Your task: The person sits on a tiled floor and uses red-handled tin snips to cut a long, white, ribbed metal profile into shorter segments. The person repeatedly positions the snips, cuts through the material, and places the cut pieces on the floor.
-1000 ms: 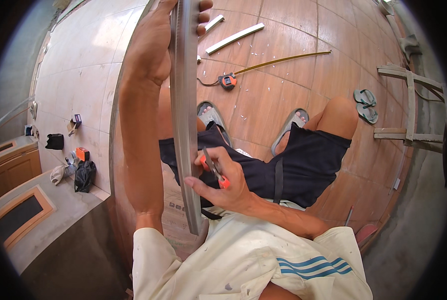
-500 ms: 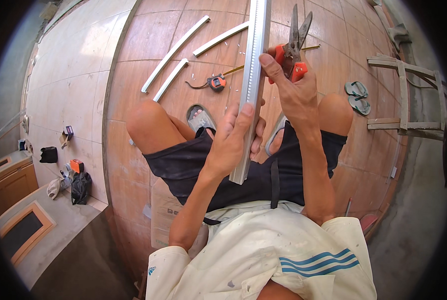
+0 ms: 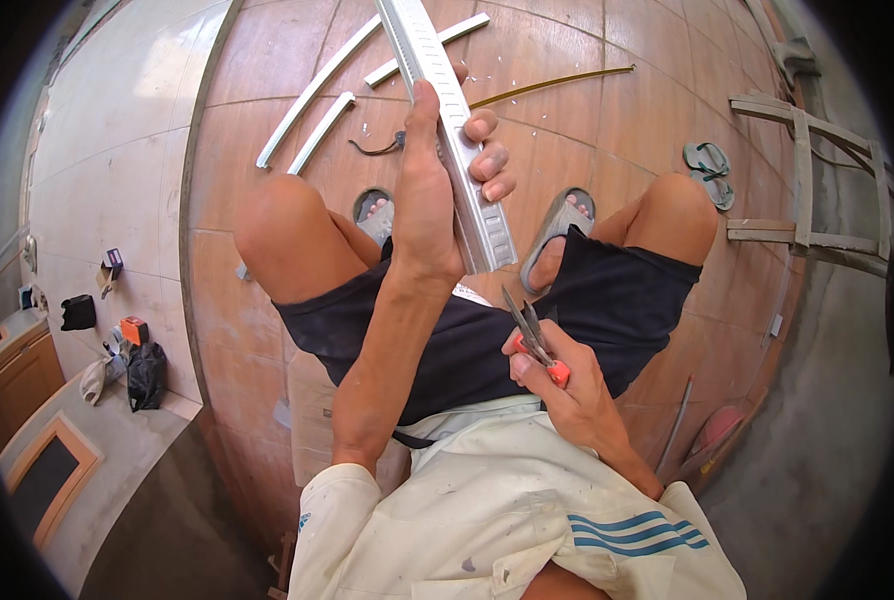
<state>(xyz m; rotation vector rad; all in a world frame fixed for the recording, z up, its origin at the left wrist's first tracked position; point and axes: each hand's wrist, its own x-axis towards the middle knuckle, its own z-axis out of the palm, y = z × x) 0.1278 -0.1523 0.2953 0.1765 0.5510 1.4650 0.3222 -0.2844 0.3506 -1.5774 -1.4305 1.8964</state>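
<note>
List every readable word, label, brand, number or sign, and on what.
None legible.
Cream cloth shirt's left sleeve: small blue mark, too small to read.
Tan boxy object: faint print, too small.
White printed scrap: partly hidden, too small.
Silver slotted metal channel: no text visible.

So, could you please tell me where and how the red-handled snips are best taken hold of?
The red-handled snips are probably best gripped by their red handles, coming from the side nearest the person's body. The metal blades point away from the body and stand slightly apart, so that end is better avoided; the right hand holds the handle end.
</note>
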